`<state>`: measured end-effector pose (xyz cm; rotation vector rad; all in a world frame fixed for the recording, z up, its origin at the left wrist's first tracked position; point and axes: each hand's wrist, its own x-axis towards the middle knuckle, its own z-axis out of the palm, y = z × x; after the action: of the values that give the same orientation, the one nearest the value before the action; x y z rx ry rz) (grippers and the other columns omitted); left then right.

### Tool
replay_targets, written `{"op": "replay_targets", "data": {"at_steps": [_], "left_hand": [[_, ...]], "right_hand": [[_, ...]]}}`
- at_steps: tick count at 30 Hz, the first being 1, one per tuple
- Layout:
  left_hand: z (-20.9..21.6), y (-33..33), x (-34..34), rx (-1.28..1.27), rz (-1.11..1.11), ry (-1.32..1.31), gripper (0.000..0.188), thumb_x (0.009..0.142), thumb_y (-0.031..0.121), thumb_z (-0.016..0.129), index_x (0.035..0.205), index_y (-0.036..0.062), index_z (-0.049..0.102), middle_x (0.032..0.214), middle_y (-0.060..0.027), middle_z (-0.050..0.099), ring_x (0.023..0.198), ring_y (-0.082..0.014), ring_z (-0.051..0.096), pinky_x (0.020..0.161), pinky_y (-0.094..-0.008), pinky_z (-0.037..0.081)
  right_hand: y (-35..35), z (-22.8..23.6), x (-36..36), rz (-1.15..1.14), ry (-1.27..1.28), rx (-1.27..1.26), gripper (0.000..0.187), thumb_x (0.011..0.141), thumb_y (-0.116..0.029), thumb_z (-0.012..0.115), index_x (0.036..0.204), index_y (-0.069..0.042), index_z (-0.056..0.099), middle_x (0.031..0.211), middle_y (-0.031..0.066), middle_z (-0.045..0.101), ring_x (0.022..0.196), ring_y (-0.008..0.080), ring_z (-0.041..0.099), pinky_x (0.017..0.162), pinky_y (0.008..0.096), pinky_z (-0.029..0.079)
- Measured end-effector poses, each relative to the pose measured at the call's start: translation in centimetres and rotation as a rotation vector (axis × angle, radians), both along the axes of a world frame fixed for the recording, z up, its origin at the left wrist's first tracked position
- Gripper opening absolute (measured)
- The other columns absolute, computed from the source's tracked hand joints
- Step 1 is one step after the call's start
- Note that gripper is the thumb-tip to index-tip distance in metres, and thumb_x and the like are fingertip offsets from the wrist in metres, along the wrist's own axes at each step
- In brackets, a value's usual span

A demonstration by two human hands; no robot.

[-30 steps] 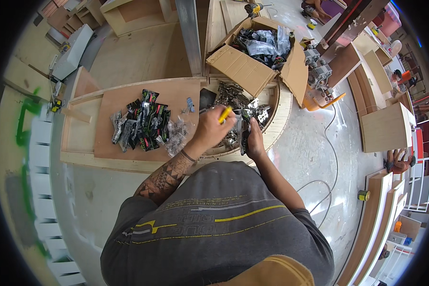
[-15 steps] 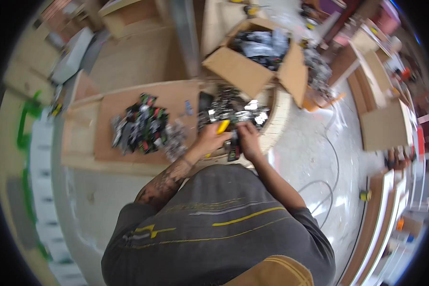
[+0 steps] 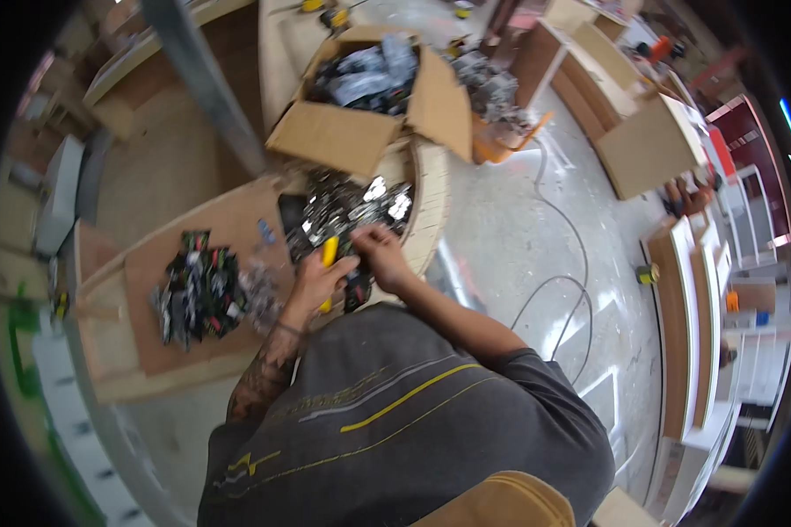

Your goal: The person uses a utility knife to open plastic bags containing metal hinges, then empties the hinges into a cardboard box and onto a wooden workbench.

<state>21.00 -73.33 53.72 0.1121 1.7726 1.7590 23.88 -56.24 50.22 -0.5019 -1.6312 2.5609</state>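
Note:
My left hand (image 3: pixel 315 279) is closed round a yellow tool (image 3: pixel 330 251), whose kind is blurred; its yellow shows above and below the fingers. Close beside it, my right hand (image 3: pixel 383 253) is closed, fingers bent, on a small black packet (image 3: pixel 357 292) that hangs between the two hands. Just beyond them, shiny dark and silver packets (image 3: pixel 347 200) lie heaped in a recess of the curved wooden frame (image 3: pixel 431 206). More black packets with green and red marks (image 3: pixel 204 290) are piled on a brown board (image 3: pixel 149 272) at the left, beside crumpled clear plastic (image 3: pixel 258 294).
An open cardboard box (image 3: pixel 334 136) of grey and dark bags stands behind the heap. Grey crumpled plastic (image 3: pixel 492 88) fills an orange holder (image 3: pixel 492 149) to its right. A cable (image 3: pixel 549 202) curls over the floor; a grey metal post (image 3: pixel 206 83) rises at the back left.
The view has turned, so the bench and box sit further left and tilted. Both hands stay close together at the black packet; the left still holds the yellow tool.

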Motion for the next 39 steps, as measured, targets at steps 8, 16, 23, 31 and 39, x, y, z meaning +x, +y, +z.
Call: {"op": "replay_targets", "data": {"at_steps": [8,16,23,31,39], "left_hand": [[0.0,0.3,0.1,0.304,0.265,-0.135,0.027,0.1,0.022,0.074,0.123,0.0101,0.066,0.092,0.0037,0.065,0.073,-0.0062,0.064,0.052,-0.0187,0.039],[1.0,-2.6,-1.5,0.266,0.52,-0.142,0.021,0.101,0.031,0.073,0.111,0.0119,0.07,0.09,0.0056,0.065,0.071,-0.0044,0.063,0.052,-0.0187,0.04],[3.3,-7.8,-5.5,0.416,0.767,-0.083,0.02,0.102,0.032,0.072,0.1,0.0126,0.066,0.082,0.0046,0.064,0.063,-0.0022,0.056,0.05,-0.0182,0.039],[1.5,-12.5,-11.1,0.023,0.792,0.069,0.029,0.095,0.039,0.08,0.095,0.0134,0.066,0.072,0.0058,0.057,0.057,-0.0029,0.051,0.047,-0.0188,0.037],[1.4,-14.8,-11.5,-0.1,0.8,0.165,0.025,0.097,0.028,0.074,0.103,0.0039,0.071,0.078,0.0008,0.064,0.061,-0.0086,0.059,0.053,-0.0252,0.043]], "right_hand": [[1.8,0.7,-0.7,0.035,-0.199,0.099,0.039,0.111,-0.043,0.053,0.113,-0.006,0.064,0.092,-0.0003,0.064,0.077,0.0098,0.056,0.073,0.0272,0.05],[0.0,2.9,0.7,0.381,0.009,0.863,0.062,0.113,-0.05,0.037,0.098,0.005,0.063,0.081,0.025,0.064,0.082,0.0429,0.065,0.078,0.0481,0.049],[1.7,0.1,0.2,0.305,0.017,0.844,0.06,0.112,-0.051,0.04,0.103,0.003,0.065,0.074,0.0196,0.063,0.071,0.032,0.061,0.072,0.0438,0.049],[1.3,-1.9,0.0,0.401,0.061,0.742,0.043,0.109,-0.04,0.057,0.093,0.001,0.058,0.076,0.0156,0.059,0.071,0.0233,0.053,0.07,0.039,0.047],[0.1,0.1,1.0,0.439,-0.023,0.385,0.032,0.109,-0.03,0.06,0.092,-0.003,0.059,0.079,-0.0034,0.057,0.074,0.0058,0.049,0.066,0.0258,0.042]]}}
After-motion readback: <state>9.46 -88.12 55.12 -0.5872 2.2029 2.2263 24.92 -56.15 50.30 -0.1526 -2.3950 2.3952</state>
